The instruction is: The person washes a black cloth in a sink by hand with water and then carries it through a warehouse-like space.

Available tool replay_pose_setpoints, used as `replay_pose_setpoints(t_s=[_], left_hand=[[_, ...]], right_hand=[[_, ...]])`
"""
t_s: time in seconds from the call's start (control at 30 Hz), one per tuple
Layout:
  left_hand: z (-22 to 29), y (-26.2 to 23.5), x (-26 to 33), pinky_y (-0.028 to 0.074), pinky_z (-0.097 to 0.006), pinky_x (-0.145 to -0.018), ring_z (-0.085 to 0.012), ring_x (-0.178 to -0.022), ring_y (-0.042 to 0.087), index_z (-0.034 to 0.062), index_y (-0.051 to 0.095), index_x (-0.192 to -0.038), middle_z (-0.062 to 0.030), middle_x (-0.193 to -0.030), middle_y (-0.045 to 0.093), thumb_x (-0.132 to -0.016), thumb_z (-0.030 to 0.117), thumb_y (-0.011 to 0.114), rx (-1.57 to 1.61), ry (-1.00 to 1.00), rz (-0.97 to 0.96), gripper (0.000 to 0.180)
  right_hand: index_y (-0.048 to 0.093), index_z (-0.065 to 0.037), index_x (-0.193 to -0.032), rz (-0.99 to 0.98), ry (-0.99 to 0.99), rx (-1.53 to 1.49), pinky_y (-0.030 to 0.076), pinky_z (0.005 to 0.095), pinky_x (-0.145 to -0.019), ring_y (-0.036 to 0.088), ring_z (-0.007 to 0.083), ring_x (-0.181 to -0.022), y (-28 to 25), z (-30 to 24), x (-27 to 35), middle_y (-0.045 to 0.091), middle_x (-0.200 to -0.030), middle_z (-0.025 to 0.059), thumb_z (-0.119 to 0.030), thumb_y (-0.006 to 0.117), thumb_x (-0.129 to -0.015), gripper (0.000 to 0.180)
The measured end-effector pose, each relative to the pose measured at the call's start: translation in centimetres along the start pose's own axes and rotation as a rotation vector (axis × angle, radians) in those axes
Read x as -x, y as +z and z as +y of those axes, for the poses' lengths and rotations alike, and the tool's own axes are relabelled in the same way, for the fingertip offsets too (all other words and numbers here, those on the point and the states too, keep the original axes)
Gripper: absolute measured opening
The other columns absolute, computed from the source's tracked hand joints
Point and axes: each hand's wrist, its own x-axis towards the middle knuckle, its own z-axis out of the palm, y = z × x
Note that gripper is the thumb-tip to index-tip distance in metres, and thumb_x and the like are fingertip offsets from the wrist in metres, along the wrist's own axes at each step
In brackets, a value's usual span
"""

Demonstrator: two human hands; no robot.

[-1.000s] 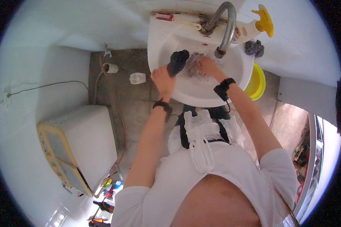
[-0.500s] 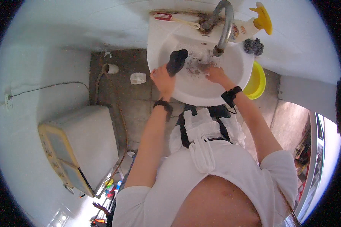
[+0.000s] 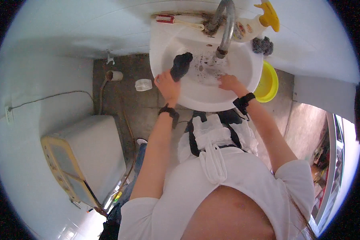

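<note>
Left hand (image 3: 167,85) fingers grip a dark cloth (image 3: 181,65) over the sink (image 3: 164,44); right hand (image 3: 229,82) fingers spread flat.

The basin (image 3: 204,98) looked like glossy white ceramic, smooth and wet, with foam on its floor. The tap (image 3: 227,24) above it was dull grey metal, stained and crusted at the base. In the left hand (image 3: 167,85) hung a dark cloth (image 3: 181,66), soaked and matt; the right hand (image 3: 228,82) was wet. Both wrists bore matt black straps. A toothbrush (image 3: 179,21) on the rim seemed plastic, as did the bottle (image 3: 260,22) with its shiny yellow top. The scrubber (image 3: 262,45) looked coarse and wiry. The yellow bowl (image 3: 268,82) was smooth plastic. The floor (image 3: 128,80) was rough, mottled concrete.
</note>
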Motion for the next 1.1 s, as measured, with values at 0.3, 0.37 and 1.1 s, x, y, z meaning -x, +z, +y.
replay_pose_setpoints(t_s=[0.3, 0.37, 1.1], left_hand=[[-0.3, -0.4, -0.1, 0.027, -0.039, -0.087, -0.0224, -0.086, 0.048, 0.0090, 0.046, -0.092, -0.0058, -0.087, 0.051, -0.056, 0.015, 0.064, 0.019, 0.020, -0.016, 0.041], [-0.6, -0.1, 0.0, 0.028, -0.039, -0.086, -0.0227, -0.086, 0.048, 0.0089, 0.046, -0.091, -0.0060, -0.087, 0.051, -0.056, 0.015, 0.064, -0.025, -0.003, -0.005, 0.040], [-0.8, -0.2, -0.2, 0.027, -0.039, -0.089, -0.0247, -0.088, 0.047, 0.0088, 0.045, -0.095, -0.0078, -0.088, 0.051, -0.058, 0.013, 0.063, -0.003, 0.012, -0.039, 0.041]], right_hand=[[0.048, -0.015, -0.107, -0.146, 0.036, -0.045, 0.038, 0.0463, -0.081, 0.038, 0.0294, -0.109, 2.2, 0.6, -2.0, 0.039, -0.120, 0.0053, -0.035, 0.053, -0.070, 0.042], [0.046, -0.016, -0.110, -0.146, 0.033, -0.052, 0.036, 0.0473, -0.082, 0.034, 0.0298, -0.112, 2.1, 0.3, -1.8, 0.034, -0.124, 0.0050, -0.036, 0.053, -0.070, 0.045], [0.030, -0.018, -0.124, -0.260, 0.100, 0.008, 0.032, 0.0472, -0.088, 0.019, 0.0284, -0.121, 0.5, -1.6, -1.3, 0.013, -0.134, 0.0042, -0.037, 0.053, -0.071, 0.061]])
